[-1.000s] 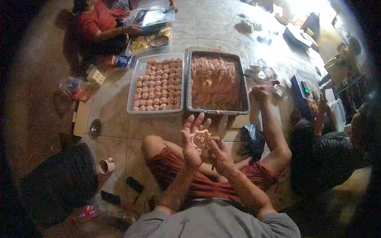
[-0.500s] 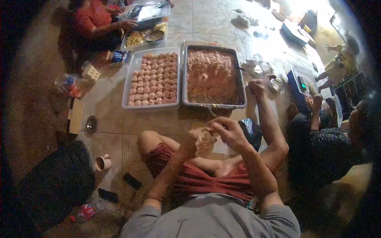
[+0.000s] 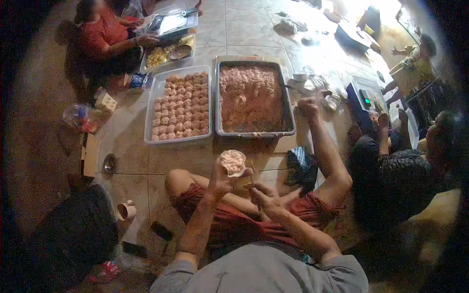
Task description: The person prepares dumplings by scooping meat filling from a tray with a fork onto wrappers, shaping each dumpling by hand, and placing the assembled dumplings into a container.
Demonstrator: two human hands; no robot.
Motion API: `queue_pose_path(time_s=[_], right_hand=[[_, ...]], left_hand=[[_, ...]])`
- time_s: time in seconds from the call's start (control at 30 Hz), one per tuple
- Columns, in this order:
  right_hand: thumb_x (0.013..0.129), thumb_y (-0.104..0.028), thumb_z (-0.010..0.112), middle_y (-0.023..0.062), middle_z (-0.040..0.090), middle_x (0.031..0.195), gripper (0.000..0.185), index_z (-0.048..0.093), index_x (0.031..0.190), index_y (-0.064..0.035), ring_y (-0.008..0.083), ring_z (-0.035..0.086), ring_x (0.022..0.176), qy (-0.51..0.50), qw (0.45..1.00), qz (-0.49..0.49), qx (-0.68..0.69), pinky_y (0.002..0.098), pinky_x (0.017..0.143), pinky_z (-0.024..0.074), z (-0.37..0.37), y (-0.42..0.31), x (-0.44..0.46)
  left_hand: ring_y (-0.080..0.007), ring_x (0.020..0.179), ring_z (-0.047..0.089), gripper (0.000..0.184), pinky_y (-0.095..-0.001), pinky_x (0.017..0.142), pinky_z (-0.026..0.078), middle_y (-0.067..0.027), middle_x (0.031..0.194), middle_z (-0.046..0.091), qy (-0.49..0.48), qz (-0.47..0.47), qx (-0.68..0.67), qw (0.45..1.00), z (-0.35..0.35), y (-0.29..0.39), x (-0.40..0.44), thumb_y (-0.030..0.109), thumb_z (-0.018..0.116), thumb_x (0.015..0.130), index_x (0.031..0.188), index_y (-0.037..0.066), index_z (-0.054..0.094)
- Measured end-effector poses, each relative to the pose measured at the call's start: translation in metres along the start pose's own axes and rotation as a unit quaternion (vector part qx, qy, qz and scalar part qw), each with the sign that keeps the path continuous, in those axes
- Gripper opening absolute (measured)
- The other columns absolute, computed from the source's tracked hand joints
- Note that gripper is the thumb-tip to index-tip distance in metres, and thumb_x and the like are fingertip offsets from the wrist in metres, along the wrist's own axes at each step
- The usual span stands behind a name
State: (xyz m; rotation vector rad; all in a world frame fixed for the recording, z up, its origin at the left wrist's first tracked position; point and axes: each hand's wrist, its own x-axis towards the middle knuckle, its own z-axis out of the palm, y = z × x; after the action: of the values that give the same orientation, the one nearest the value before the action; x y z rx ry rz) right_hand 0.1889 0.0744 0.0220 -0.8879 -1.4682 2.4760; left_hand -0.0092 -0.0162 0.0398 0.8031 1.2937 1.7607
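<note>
"What's lying around the fingers?"

"Ahead of them a dark tray (image 3: 229,134) is holding meat mix (image 3: 251,100), and just left of that a clear tub (image 3: 150,107) is holding rows of meat dumplings (image 3: 181,107). A bare leg (image 3: 326,146) is stretching along their right side, past a dark cloth (image 3: 300,171). A mug (image 3: 126,210) is resting well to their left."

"And the filled wrapper?"

"The wrapper (image 3: 233,162) is sitting at the top of the left hand (image 3: 221,182), pale pink filling facing up. It's resting ahead and left of the right fingers."

"How are the hands posing?"

"Left is rising over the lap, its fingers curling round the wrapper, partly hidden. Right hand (image 3: 265,196) is staying lower, angling inward, its fingers closing round a thin tool (image 3: 252,177), too small to name."
</note>
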Motion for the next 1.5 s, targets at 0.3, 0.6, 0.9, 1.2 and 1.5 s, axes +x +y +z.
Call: queue_pose_path(time_s=[0.3,0.6,0.9,1.2,1.5], right_hand=[[0.097,-0.006,0.059,-0.0035,0.054,0.084,0.025,0.066,0.120,0.0004,0.0070,0.050,0.072,0.042,0.941,-0.225,-0.249,0.0246,0.062,0.0417,-0.024,-0.040,0.001],[0.098,-0.005,0.057,0.0006,0.064,0.095,0.026,0.067,0.123,-0.0045,0.0118,0.054,0.075,-0.065,0.974,-0.175,-0.130,0.0280,0.066,0.0455,-0.005,-0.012,0.006],[0.095,0.000,0.056,0.0082,0.067,0.098,0.028,0.069,0.119,-0.0044,0.0147,0.057,0.079,0.056,0.949,-0.166,-0.263,0.0298,0.068,0.0442,-0.021,-0.025,-0.003],[0.100,-0.006,0.059,0.0023,0.066,0.091,0.024,0.067,0.122,-0.0014,0.0116,0.060,0.085,-0.005,0.974,-0.151,-0.171,0.0265,0.078,0.0500,0.005,0.011,0.006],[0.092,0.011,0.052,0.0050,0.064,0.107,0.035,0.067,0.122,-0.0003,0.0155,0.060,0.096,-0.011,0.990,-0.100,-0.098,0.0243,0.084,0.0456,-0.030,-0.035,-0.015]], left_hand=[[-0.0165,0.092,0.064,0.039,-0.0328,0.084,0.054,-0.0067,0.105,0.063,-0.011,-0.029,-0.169,0.985,-0.024,-0.022,0.011,0.003,0.080,0.080,0.112,0.002,0.056],[-0.0240,0.094,0.063,0.038,-0.0454,0.079,0.057,-0.0107,0.110,0.062,-0.003,0.080,-0.013,0.997,-0.023,-0.048,0.008,0.034,0.056,0.102,0.125,0.005,0.051],[-0.0140,0.077,0.059,0.039,-0.0320,0.073,0.053,-0.0002,0.080,0.059,0.107,0.057,0.152,0.981,-0.001,0.036,0.004,0.032,0.082,0.085,0.097,0.001,0.061],[-0.0143,0.076,0.063,0.050,-0.0343,0.070,0.057,-0.0038,0.095,0.063,0.056,0.029,-0.047,0.997,0.009,-0.007,0.003,0.045,0.080,0.084,0.104,0.004,0.059],[-0.0091,0.089,0.059,0.059,-0.0242,0.072,0.055,-0.0022,0.101,0.062,0.038,0.015,-0.080,0.996,0.005,0.035,0.007,0.027,0.090,0.076,0.116,0.002,0.054]])
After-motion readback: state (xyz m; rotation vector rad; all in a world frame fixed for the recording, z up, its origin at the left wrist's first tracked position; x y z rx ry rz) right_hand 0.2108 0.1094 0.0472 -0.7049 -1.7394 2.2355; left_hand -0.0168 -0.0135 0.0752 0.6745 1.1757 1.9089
